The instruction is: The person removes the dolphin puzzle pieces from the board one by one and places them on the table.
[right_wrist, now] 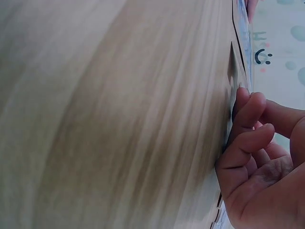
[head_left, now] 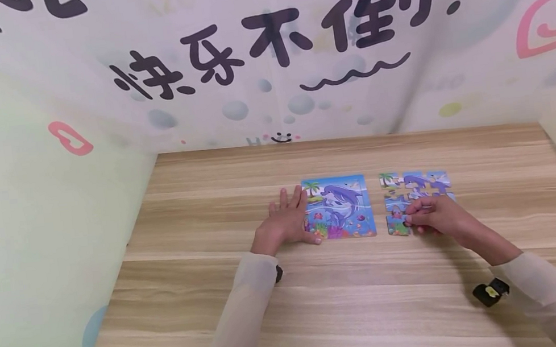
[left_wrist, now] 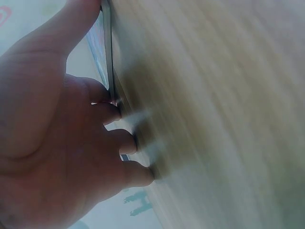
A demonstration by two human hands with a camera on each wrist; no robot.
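My left hand (head_left: pixel 287 222), fingers spread, touches the picture board (head_left: pixel 341 212); my right hand (head_left: pixel 437 217) pinches the near-left puzzle piece (head_left: pixel 397 226). A careless tug could scatter the farther pieces (head_left: pixel 413 178).

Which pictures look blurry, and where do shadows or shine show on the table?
Head view: fairly clear, with a pale sheen on the table and a soft shadow beside the right hand; left wrist view: hazy, the wood grain smeared, with dark, soft-edged shadows by the fingertips of the left hand; right wrist view: grain soft too.
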